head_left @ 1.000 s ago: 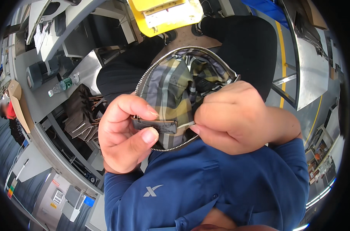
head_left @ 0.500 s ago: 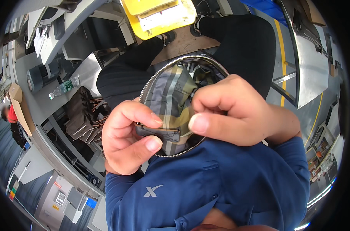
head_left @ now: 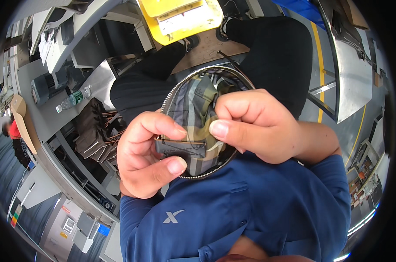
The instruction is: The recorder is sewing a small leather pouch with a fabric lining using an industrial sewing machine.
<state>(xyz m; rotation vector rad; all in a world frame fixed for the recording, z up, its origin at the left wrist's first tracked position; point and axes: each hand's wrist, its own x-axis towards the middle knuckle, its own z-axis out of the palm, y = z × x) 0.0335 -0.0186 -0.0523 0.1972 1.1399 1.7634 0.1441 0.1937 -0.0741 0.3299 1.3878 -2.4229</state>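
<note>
An unzipped round-mouthed bag [head_left: 192,94] rests at my lap, with a metal zipper around its mouth and a plaid lining in grey, olive and yellow. My left hand [head_left: 143,153] grips the bag's left side; its thumb and forefinger curl around a dark stitched leather tab [head_left: 187,149], which lies flat between them. Inside the mouth's right side, my right hand [head_left: 254,126] has thumb and bent forefinger pressed together on the lining. Its other fingers are curled in, and whatever lies beneath them is hidden.
A yellow bin [head_left: 163,26] stands beyond my knees. To the left are a grey bench [head_left: 45,115] with a plastic bottle [head_left: 73,99], a motor [head_left: 47,87] and a stack of dark brown pieces [head_left: 95,133]. A metal-sided table [head_left: 350,74] stands at right.
The leather tab has turned to show more of its stitched face. My right hand has shifted slightly left and its thumb now meets the lining. The bag's mouth has tilted a little.
</note>
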